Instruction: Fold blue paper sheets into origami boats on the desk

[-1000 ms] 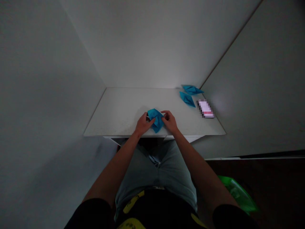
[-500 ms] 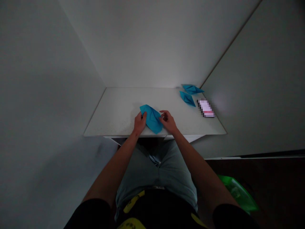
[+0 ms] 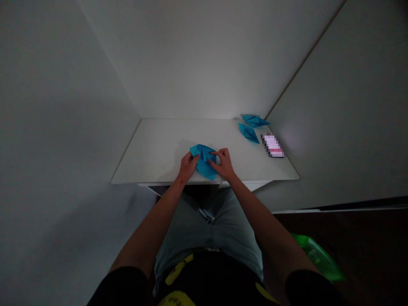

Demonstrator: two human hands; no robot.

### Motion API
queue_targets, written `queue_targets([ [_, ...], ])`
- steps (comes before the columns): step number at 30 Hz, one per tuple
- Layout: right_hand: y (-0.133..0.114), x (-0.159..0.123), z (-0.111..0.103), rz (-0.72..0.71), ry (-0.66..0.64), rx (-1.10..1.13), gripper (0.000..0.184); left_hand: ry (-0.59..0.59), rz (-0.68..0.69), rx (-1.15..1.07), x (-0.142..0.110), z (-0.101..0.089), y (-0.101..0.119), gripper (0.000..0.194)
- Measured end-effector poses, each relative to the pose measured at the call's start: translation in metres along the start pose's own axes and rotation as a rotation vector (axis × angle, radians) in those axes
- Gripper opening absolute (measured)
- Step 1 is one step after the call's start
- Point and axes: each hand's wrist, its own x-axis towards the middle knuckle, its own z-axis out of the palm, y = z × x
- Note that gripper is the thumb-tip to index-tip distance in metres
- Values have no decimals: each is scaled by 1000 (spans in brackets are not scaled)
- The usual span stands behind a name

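A folded piece of blue paper (image 3: 205, 171), creased and partly opened out, is held above the front of the white table. My left hand (image 3: 188, 165) is closed on its left edge, thumb on top and the other fingers tucked behind. On the right side, my right hand (image 3: 224, 163) grips the paper between thumb and forefinger, the two tips a little apart over the folds. Its remaining fingers are curled. Two finished-looking blue paper boats, one (image 3: 249, 133) nearer and one (image 3: 255, 120) farther, lie at the back right of the table.
A phone (image 3: 273, 145) with a lit, blurred screen lies at the right edge of the white table (image 3: 153, 148). Walls close in the table at the left, back and right. On the dark floor at lower right is a green plastic bag (image 3: 318, 257).
My right hand has shifted inward from the paper's right edge onto its folds. The paper's upper part now shows raised creases where it was flatter. My left hand keeps its hold.
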Motion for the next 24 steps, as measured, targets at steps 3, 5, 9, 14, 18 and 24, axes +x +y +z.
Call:
queue_targets([
  [3,-12,0,-3,1,22,-141,36,-51,109,82,-6,2,12,29],
  [5,-21,4,-7,6,21,-184,33,-133,235,138,-9,4,24,25],
  [9,-40,18,-18,15,-4,-150,24,-217,393,244,-9,7,52,16],
  [14,-57,34,-34,-18,16,-50,19,-229,375,328,-6,10,64,15],
  [18,-60,40,-45,15,-1,126,19,-166,346,298,-6,9,60,9],
  [24,-49,48,-63,215,-126,471,32,-14,155,227,-5,1,59,8],
])
